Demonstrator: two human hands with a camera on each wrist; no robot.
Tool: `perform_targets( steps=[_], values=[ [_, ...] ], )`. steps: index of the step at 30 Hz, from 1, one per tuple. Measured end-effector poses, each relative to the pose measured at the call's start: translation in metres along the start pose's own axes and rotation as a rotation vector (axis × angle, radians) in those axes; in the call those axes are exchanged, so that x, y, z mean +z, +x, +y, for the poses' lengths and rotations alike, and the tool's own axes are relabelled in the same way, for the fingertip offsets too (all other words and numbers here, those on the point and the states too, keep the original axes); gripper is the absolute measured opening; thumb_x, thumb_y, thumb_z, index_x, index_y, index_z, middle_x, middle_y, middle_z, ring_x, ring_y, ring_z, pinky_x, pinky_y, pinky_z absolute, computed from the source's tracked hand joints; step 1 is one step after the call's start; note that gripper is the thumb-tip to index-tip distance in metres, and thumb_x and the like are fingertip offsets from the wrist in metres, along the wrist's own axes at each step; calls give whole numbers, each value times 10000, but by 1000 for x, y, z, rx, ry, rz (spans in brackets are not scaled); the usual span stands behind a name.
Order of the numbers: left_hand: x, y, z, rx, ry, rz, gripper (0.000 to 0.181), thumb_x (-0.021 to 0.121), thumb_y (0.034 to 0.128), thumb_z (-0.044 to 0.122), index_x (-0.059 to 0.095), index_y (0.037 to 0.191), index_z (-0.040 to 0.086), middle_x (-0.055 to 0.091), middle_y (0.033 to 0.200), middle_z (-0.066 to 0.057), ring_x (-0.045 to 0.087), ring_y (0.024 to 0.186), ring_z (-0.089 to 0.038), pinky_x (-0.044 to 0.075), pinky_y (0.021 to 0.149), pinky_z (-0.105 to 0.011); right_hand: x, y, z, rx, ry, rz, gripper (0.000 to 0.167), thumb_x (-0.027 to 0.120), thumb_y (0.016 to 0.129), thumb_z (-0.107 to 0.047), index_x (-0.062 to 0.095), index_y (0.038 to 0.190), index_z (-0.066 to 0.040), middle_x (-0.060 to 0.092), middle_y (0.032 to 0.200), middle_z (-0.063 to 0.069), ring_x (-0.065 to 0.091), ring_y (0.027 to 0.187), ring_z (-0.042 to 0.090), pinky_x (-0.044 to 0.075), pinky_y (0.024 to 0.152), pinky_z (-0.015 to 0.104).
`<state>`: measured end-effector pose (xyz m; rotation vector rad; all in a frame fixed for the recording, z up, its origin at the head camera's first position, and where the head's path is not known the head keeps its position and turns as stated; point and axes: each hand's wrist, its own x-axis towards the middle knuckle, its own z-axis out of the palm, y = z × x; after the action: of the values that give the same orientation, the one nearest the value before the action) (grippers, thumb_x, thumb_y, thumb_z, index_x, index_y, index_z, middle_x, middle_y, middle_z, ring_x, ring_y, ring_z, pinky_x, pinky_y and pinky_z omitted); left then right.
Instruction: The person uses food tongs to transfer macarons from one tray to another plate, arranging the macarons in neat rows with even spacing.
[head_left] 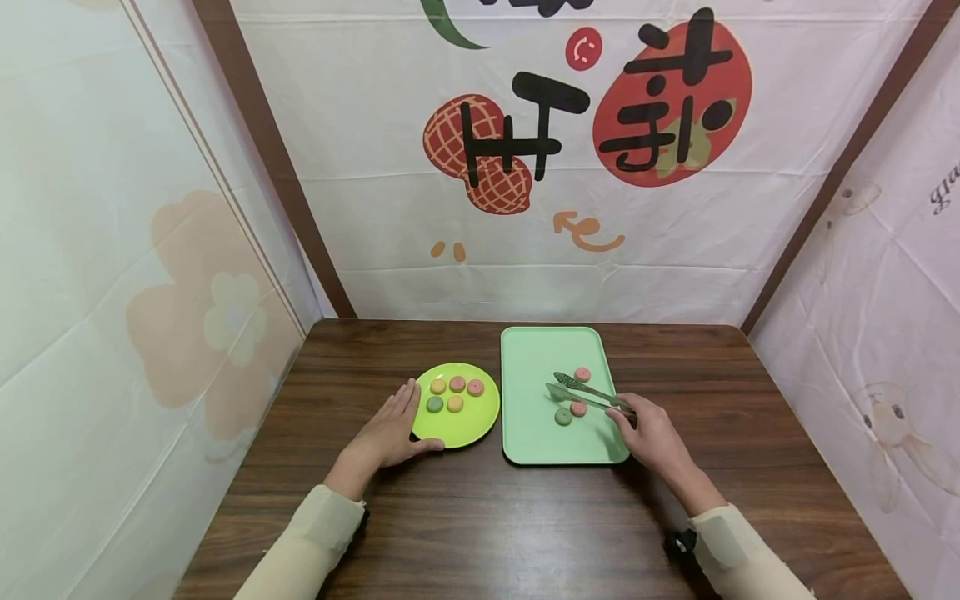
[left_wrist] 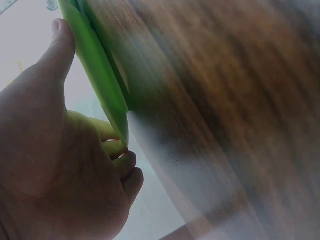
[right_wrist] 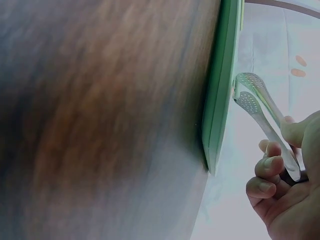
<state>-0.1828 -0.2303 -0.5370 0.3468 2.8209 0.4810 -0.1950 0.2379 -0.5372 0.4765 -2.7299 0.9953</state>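
A round lime-green plate [head_left: 468, 425] carries several pink, yellow and green macarons. The left hand [head_left: 386, 433] rests along the plate's left edge, fingers fairly straight and thumb at the near rim; the left wrist view shows that hand [left_wrist: 65, 135] against the plate's side [left_wrist: 97, 70]. The right hand [head_left: 654, 437] holds metal tongs [head_left: 592, 392] over the mint-green tray [head_left: 532, 442]. The tongs' tips are apart, near a pink macaron [head_left: 582, 374], another pink one [head_left: 578, 408] and a green one [head_left: 563, 417]. In the right wrist view, fingers and thumb [right_wrist: 295, 131] pinch the tongs [right_wrist: 272, 132].
The plate and tray stand side by side on a dark wooden table [head_left: 480, 533], with a narrow gap between them. A printed white cloth [head_left: 375, 225] hangs behind the table, and more cloth hangs at both sides.
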Motion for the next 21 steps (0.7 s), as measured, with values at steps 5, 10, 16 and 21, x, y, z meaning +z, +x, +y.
perform_targets(
  steps=[5,10,16,21],
  values=[
    [0,-1,0,-1,-6,2,1219,677,961,701,74,1693,-65,20,1783,-250,72,1658,-388,122,1351,-525,1,2,0,-11,-7,2,276,734,1050,-178,729,1242,21,756,1069,123,681,850,161,584,697,367],
    [0,-1,0,2,-7,5,1216,676,963,699,73,1694,-63,26,1783,-253,74,1658,-390,123,1351,-527,2,3,-4,-22,-8,-4,271,740,1046,-180,728,1230,18,745,1043,108,636,806,147,558,682,353],
    [1,0,-1,3,-9,4,1218,676,963,698,64,1696,-59,19,1784,-250,73,1658,-392,120,1350,-531,3,5,-10,-34,-5,-3,283,734,1051,-192,725,1234,24,749,1066,123,661,836,156,573,699,377],
    [2,1,-2,3,-7,1,1220,667,963,708,63,1697,-56,19,1784,-249,72,1658,-391,120,1350,-531,6,7,-13,-30,3,-8,311,729,1055,-201,721,1258,34,748,1088,145,674,841,173,583,712,401]
  ],
)
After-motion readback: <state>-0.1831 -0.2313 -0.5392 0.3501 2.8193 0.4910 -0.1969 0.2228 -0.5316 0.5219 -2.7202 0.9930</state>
